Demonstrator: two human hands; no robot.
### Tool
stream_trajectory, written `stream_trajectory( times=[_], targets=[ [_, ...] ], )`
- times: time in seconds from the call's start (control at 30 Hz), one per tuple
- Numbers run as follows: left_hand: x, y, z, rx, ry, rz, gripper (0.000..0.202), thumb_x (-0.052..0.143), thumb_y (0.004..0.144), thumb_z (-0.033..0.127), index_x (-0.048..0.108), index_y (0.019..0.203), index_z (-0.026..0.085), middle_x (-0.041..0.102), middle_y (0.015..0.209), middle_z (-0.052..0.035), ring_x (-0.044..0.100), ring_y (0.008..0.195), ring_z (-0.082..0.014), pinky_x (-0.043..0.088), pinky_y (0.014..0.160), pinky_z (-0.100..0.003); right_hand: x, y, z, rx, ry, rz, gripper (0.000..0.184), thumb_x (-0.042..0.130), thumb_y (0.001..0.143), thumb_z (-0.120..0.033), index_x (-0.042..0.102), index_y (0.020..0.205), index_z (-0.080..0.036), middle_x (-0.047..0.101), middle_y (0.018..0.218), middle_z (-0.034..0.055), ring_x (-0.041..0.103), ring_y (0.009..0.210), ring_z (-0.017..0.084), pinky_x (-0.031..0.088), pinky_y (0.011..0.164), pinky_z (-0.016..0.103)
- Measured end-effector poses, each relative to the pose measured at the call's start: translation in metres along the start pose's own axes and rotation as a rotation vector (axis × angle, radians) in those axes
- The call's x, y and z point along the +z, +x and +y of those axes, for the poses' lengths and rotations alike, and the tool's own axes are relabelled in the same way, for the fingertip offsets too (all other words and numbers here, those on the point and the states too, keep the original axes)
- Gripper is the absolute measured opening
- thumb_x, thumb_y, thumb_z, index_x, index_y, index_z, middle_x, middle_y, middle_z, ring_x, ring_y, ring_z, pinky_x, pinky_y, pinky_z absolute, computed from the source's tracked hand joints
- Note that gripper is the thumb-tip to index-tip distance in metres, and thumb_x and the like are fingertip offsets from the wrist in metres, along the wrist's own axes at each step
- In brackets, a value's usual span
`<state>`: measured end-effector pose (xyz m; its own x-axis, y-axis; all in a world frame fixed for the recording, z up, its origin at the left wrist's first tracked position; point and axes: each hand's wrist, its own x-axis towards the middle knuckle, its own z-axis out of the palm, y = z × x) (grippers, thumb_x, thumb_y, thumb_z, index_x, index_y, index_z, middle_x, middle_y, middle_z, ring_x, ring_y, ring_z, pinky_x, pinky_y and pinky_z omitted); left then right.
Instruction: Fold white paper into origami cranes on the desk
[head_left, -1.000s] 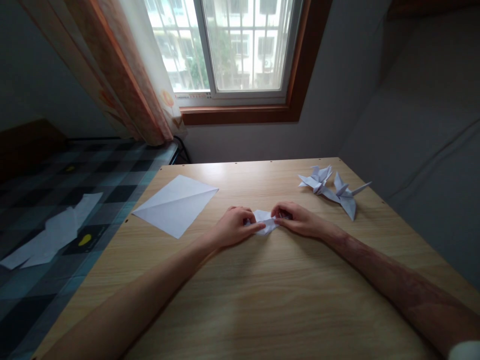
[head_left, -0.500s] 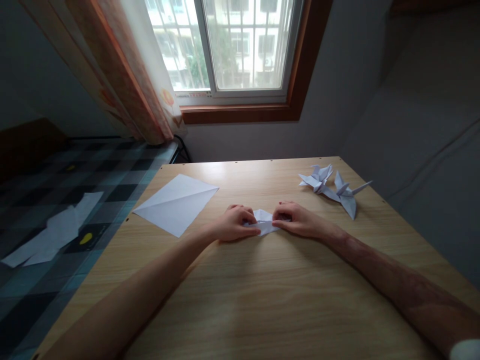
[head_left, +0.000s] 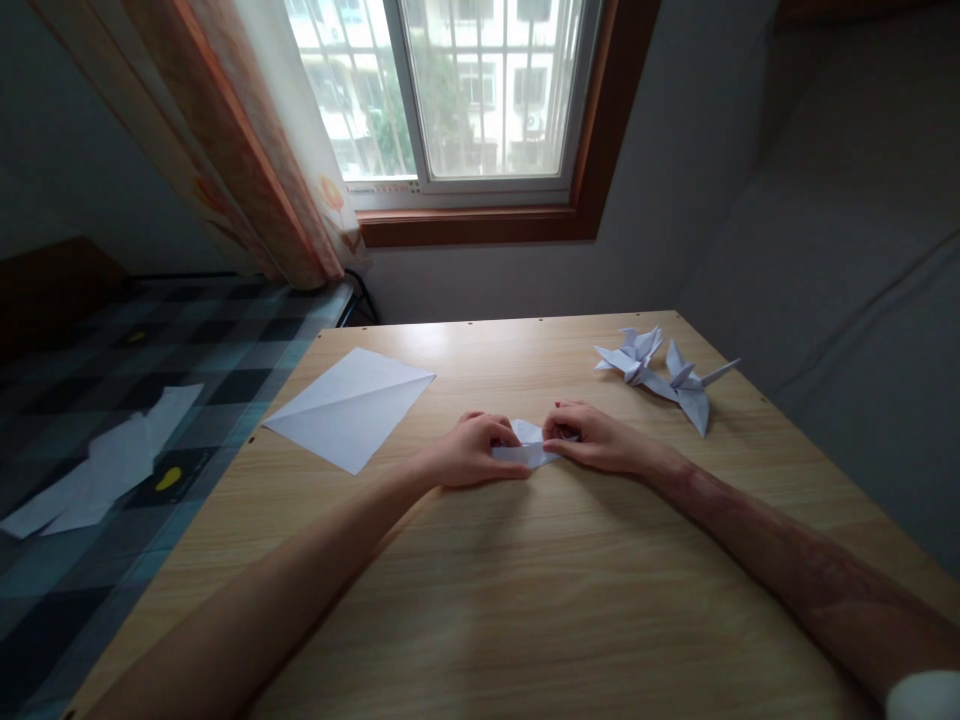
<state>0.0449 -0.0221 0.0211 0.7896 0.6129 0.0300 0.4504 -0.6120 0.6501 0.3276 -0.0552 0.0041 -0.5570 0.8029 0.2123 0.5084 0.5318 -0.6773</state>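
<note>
A small folded white paper (head_left: 531,454) lies on the table between my two hands, its ends partly covered by the fingers. My left hand (head_left: 480,450) rests around its left end, thumb along the near edge and bent fingers on top. At the other end, my right hand (head_left: 581,435) pinches the paper between thumb and curled fingers. The fingertips underneath are hidden.
A square white sheet (head_left: 352,408) with a diagonal crease lies left on the wooden table (head_left: 480,590). Folded paper cranes (head_left: 636,355) stand at the back right. Cut paper pieces (head_left: 120,465) lie on the checked bed (head_left: 45,590). A window (head_left: 487,100) is behind.
My left thumb has slid down and right to the paper's near edge, widening its gap from the fingers. My right hand keeps its pinch almost unchanged.
</note>
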Motion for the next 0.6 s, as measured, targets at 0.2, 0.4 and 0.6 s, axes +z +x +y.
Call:
stream_trajectory(
  times=[0.2, 0.4, 0.6],
  targets=[
    [-0.004, 0.002, 0.002, 0.013, 0.042, -0.065, 0.041, 0.078, 0.095, 0.06, 0.078, 0.084, 0.021, 0.075, 0.094, 0.0, 0.066, 0.095, -0.0216, 0.038, 0.105, -0.036, -0.001, 0.0, 0.0, 0.005, 0.006, -0.017, 0.012, 0.074, 0.103, -0.03, 0.076, 0.097, -0.021, 0.071, 0.09, 0.0036, 0.061, 0.084, 0.02, 0.045, 0.073, 0.031],
    [-0.006, 0.002, 0.009, -0.002, 0.121, -0.106, 0.042, 0.066, 0.104, 0.055, 0.076, 0.084, 0.019, 0.073, 0.088, 0.0004, 0.064, 0.091, -0.0196, 0.036, 0.105, -0.037, 0.0, -0.001, 0.002, 0.011, -0.007, -0.024, 0.01, 0.073, 0.104, -0.029, 0.076, 0.098, -0.021, 0.07, 0.094, 0.0036, 0.062, 0.086, 0.02, 0.047, 0.075, 0.031],
    [-0.005, 0.0, 0.015, -0.077, 0.187, -0.072, 0.045, 0.061, 0.107, 0.053, 0.072, 0.079, 0.018, 0.072, 0.078, 0.0007, 0.061, 0.079, -0.0171, 0.039, 0.095, -0.034, -0.001, -0.001, 0.0, 0.008, -0.024, -0.039, 0.009, 0.071, 0.104, -0.028, 0.074, 0.099, -0.022, 0.071, 0.095, 0.0045, 0.062, 0.088, 0.021, 0.047, 0.077, 0.031]
  ],
)
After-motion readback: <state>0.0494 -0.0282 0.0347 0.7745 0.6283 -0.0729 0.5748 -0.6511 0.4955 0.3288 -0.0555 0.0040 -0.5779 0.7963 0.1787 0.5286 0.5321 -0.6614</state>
